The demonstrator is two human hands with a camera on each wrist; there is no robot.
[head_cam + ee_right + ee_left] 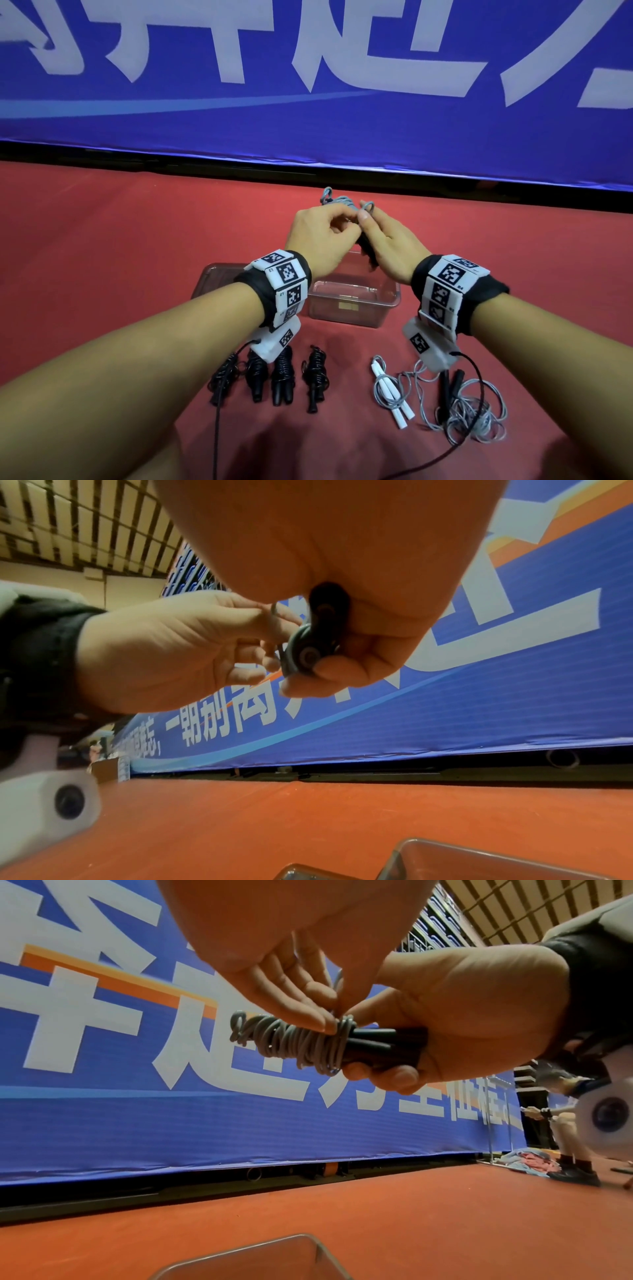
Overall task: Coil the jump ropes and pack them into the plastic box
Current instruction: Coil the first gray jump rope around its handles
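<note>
Both hands are up over the red floor [102, 240], working one grey jump rope [291, 1042] right above the clear plastic box [352, 301]. The right hand [394, 250] has its fingers wrapped tight around the pair of black handles [377, 1045], and the grey cord is wound into a thick bundle sticking out past them toward 12 o'clock. The left hand [318, 240] comes in from 9 o'clock, fingertips [322, 1023] pinching a strand of the cord right at the top of the bundle, where it meets the handles. In the right wrist view the round handle ends [308, 656] peek out of that curled grip.

The box sits open on the floor at 6 o'clock of the hands, and its lid [212, 277] lies just beside it at 9 o'clock. Closer to the person, at 7 o'clock of the box, four black coiled ropes [274, 373] lie in a neat row. At 5 o'clock there's a white-handled rope [394, 394] and, just beside it, a loose tangle of grey cord with black handles [472, 407]. A blue banner [308, 120] runs along the far edge.
</note>
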